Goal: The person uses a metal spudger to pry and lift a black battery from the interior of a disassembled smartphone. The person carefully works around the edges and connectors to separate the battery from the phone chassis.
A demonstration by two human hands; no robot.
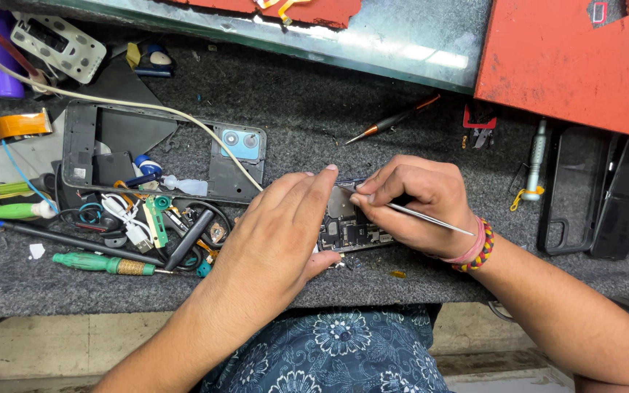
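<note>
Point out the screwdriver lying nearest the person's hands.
The dark screwdriver with an orange end, just above the right hand. The green-handled one lies far left.

left hand (274,233) on circuit board (349,231), right hand (413,191) gripping tweezers (431,219)

Both arms are coming in from the bottom, meeting mid-frame. Left hand (278,229) is lying flat, fingers stretched out, while right hand (416,193) is curling tight in a pinch.
</note>
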